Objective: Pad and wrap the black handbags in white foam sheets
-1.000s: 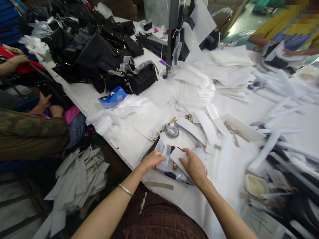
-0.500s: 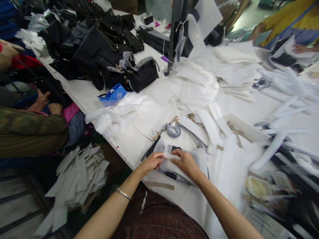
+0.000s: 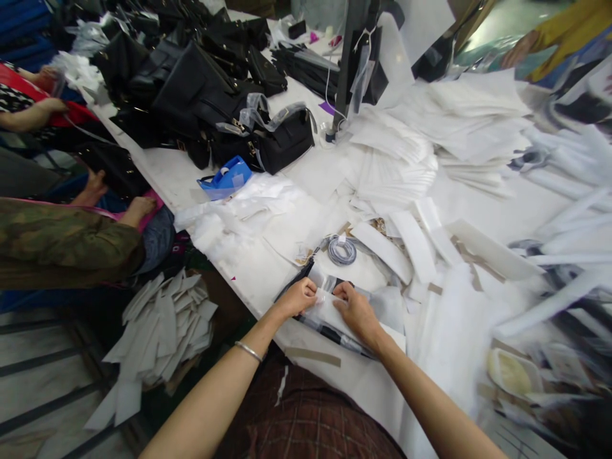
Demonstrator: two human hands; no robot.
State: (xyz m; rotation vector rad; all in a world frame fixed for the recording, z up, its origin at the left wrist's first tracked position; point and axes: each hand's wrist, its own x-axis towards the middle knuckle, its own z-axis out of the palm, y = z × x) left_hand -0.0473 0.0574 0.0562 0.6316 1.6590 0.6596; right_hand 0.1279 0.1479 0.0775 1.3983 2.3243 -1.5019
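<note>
A black bag (image 3: 329,333) lies at the near table edge, partly covered by a white wrapping sheet (image 3: 329,313). My left hand (image 3: 299,298) pinches the sheet's upper left edge, where a shiny bit of transparent film or tape shows. Opposite it, my right hand (image 3: 357,313) has its fingers curled closed on the same sheet, a small gap from the left. Grey translucent wrapping (image 3: 386,303) sticks out right of the bag. Just beyond lies a coiled grey cord (image 3: 342,250). What is under the fingertips is partly hidden.
Several black bags (image 3: 191,89) pile up at the back left, near a blue tape dispenser (image 3: 227,178). White sheets (image 3: 392,146) are stacked behind a dark post (image 3: 351,70). Cut grey strips (image 3: 162,325) lie below the table. Co-workers' arms (image 3: 71,236) show left and far right.
The view has shifted, so the scene sits slightly further right. Both my hands stay at the sheet, the left fingers now a little higher on its edge. A co-worker's arms at the left moved.
</note>
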